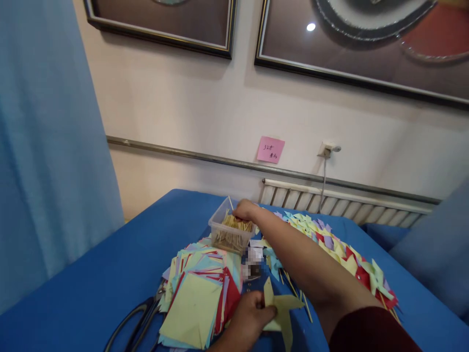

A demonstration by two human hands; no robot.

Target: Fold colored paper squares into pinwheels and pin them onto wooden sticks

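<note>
In tub (221, 234), right hand (245, 210) downturned; left hand (252, 313) pinching pinwheel (283, 308)

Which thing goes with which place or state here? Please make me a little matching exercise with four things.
Column one:
1. scissors
2. pink note
3. left hand
4. right hand

Column two:
A. at the clear box of sticks
B. lying on the blue cloth
C. holding a pale yellow pinwheel
D. up on the wall

Right pairs: 1-B, 2-D, 3-C, 4-A
</note>
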